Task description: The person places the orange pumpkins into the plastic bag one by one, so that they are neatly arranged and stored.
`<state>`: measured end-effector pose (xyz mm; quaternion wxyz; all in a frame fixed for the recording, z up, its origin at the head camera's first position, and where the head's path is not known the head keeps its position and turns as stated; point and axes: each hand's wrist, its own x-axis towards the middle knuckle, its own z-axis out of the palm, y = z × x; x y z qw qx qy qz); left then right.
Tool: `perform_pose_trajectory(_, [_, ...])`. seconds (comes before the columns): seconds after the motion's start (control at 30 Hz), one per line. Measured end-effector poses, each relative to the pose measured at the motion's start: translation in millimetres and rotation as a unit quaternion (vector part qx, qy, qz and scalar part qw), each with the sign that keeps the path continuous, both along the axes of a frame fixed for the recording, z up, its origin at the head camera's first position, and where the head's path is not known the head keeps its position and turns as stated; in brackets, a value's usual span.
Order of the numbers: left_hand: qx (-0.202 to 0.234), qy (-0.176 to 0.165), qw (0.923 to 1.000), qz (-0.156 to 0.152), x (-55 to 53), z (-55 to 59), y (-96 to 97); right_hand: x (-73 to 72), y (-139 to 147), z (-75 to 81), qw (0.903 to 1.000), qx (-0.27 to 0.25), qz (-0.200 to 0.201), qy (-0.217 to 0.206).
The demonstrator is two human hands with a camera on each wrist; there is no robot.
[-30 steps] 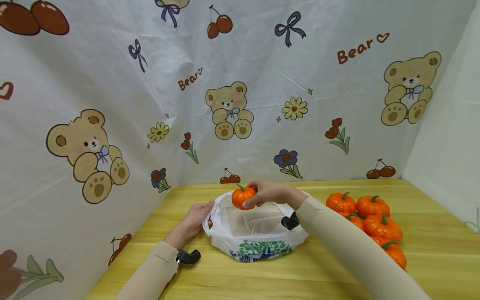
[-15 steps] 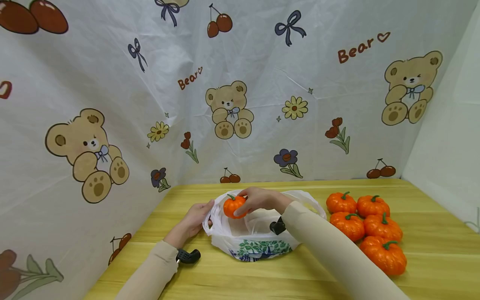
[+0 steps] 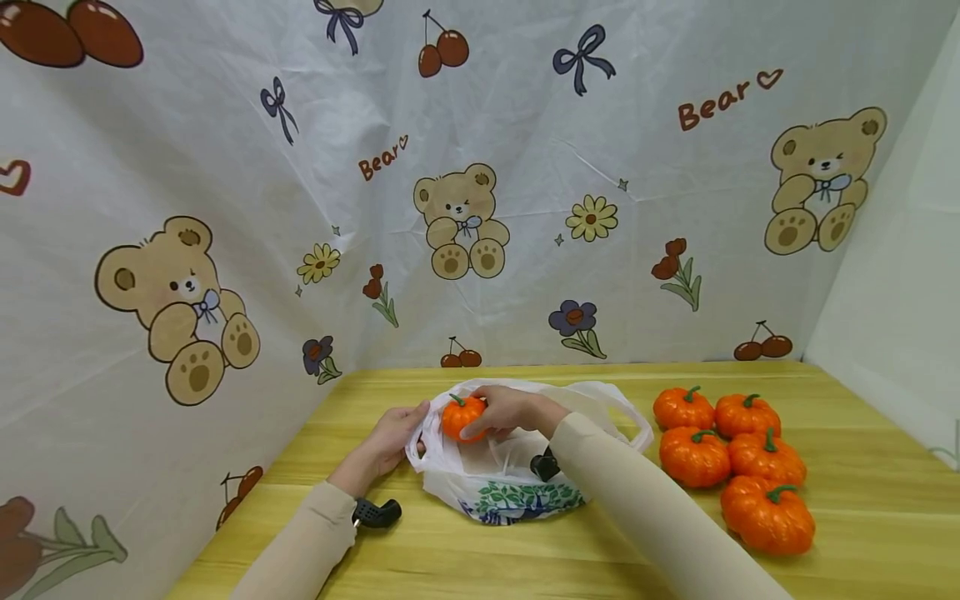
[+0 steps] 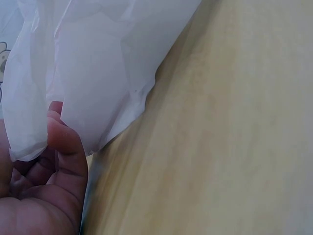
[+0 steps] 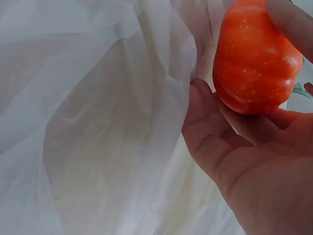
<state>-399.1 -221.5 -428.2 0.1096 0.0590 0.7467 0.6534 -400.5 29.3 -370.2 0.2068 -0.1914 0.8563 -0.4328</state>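
A small orange pumpkin with a green stem is held by my right hand, inside the mouth of a white plastic bag. In the right wrist view, thumb and fingers grip the pumpkin from both sides, and the bag's thin film lies beside the fingers. My left hand grips the bag's left rim by its handle. In the left wrist view, curled fingers of that hand hold the bag's plastic. The bag's bottom is partly hidden by the right arm.
Several orange pumpkins stand grouped on the right of the wooden table. The bag's right handle loop stands up beside the right forearm. A patterned cloth wall rises behind the table and on the left.
My right hand has moved left and down with the pumpkin, from above the bag's mouth to within it. The right forearm no longer covers the grouped pumpkins. The left hand has stayed put.
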Motion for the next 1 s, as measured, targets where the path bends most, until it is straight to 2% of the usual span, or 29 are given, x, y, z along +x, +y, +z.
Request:
perform_pose_trajectory(0.73, [0.011, -0.006, 0.9999, 0.000, 1.7, -1.6, -2.3, 3.6, -4.0, -1.3, 0.9985, -0.009, -0.040, -0.036])
perform_pose_trajectory(1.0, [0.016, -0.001, 0.9998, -0.007, 1.9, -2.1, -3.0, 8.5, -3.1, -1.2, 0.9985, -0.009, -0.048, -0.026])
